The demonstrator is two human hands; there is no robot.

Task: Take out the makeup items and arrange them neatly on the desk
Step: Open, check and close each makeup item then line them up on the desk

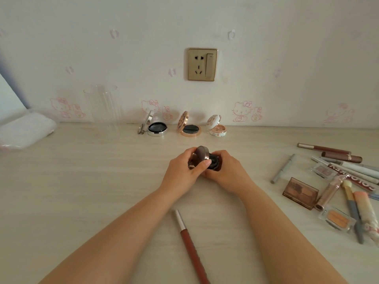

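1. Desk (102, 181): pale wood grain, running to the wall. A pile of unsorted makeup lies at the right edge, brown palette (300, 192) nearest the hands; a brown lip pencil (191, 249) lies loose near the front, long axis pointing away from the body.
2. Back row by the wall: silver compact (156, 129), gold compact (189, 130), white patterned compact (218, 131), all standing open, lids up, evenly spaced. The free slot is just right of the white one.
3. Left hand (184, 171): forearm angled in from lower left, thumb and fingers pinching the raised lid of the bronze compact (202, 155).
4. Right hand (227, 171): fingers wrapped round the dark base from the right.
5. Bronze compact: held at desk centre, partly open. The row lies straight ahead and slightly right, so the right hand looks nearer that slot.
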